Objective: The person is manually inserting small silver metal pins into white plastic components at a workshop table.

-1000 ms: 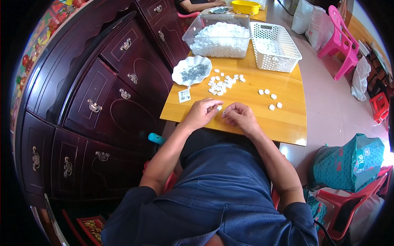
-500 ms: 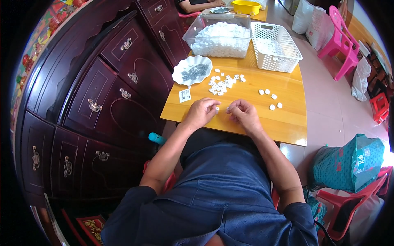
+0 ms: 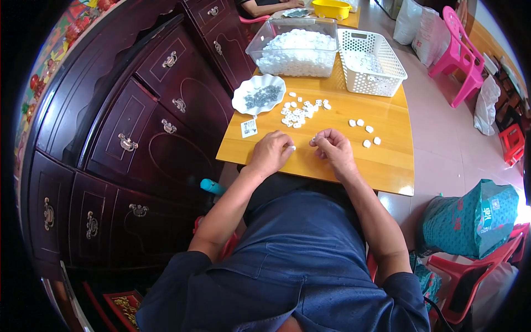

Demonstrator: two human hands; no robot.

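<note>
Over the near edge of the yellow wooden table [image 3: 381, 166], my left hand [image 3: 271, 153] is closed on a small white plastic piece [image 3: 293, 148] at its fingertips. Across a narrow gap, my right hand [image 3: 335, 148] pinches a tiny part [image 3: 314, 139], partly hidden and too small to name. Just beyond my hands lies a loose cluster of small white pieces [image 3: 297, 115], some with holes showing. Several rounded white pieces [image 3: 369, 129] sit apart at the right. A scalloped white dish [image 3: 239, 102] holds small dark grey parts [image 3: 264, 97].
At the table's far side stand a clear plastic bin [image 3: 303, 71] heaped with white pieces and a white perforated basket [image 3: 376, 86]. A printed card [image 3: 249, 128] lies near the dish. Dark drawers [image 3: 149, 110] line the left. Another person's arm [image 3: 271, 8] shows at the back.
My right hand has shifted slightly up and right, away from the left, with its pinch turned upward. My left hand stays nearly in place, still gripping the white piece.
</note>
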